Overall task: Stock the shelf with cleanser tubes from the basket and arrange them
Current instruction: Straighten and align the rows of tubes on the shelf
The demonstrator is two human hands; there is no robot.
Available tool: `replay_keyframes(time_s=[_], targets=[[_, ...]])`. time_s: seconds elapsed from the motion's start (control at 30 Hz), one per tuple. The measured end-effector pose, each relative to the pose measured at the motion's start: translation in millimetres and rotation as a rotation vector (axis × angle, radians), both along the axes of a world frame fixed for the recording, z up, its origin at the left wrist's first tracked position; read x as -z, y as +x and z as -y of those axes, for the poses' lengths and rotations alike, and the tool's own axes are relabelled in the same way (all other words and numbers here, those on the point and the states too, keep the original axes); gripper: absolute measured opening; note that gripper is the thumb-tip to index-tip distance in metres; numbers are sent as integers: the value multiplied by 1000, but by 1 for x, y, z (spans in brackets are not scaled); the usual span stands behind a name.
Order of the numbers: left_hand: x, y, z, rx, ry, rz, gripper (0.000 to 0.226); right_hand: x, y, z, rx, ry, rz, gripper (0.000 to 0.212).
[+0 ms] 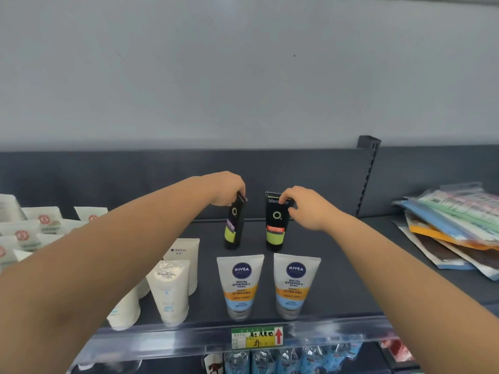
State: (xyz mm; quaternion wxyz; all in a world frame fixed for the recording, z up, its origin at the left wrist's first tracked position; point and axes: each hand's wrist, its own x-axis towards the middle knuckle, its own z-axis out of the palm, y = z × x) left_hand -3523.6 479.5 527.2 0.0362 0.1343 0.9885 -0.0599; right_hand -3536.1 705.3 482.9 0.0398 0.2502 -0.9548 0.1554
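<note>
Two black cleanser tubes with green bands stand upright at the back of the dark shelf (337,268). My left hand (228,190) grips the top of the left black tube (233,228), which is turned edge-on. My right hand (307,209) pinches the top of the right black tube (276,225), which faces forward. In front of them stand two white Nivea tubes (239,284) (295,284), cap down, side by side near the shelf's front edge. The basket is out of sight.
White cleanser tubes (170,290) stand to the left under my left forearm, with more white tubes bearing red seals (32,230) further left. A pile of flat sachets (453,228) lies at the right. A price label (256,337) sits on the front rail; bottles fill the shelf below.
</note>
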Motion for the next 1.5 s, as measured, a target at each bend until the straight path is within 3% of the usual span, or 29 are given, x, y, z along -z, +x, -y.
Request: replay_keyframes(time_s=[0.2,0.3,0.63,0.97,1.5], targets=[[1,-7,9,-18,-23,-73,23,-2,-2,2,42,-73,-33,12],[5,-7,12,10,-75,-67,23,-2,0,3,55,-131,-13,16],[4,17,12,122,112,90,17,-16,17,-16,-43,-189,231,19],[4,47,3,140,157,115,22,-23,43,-26,-120,-95,323,12],[11,73,-2,156,98,64,22,-25,63,-28,-52,39,222,14]])
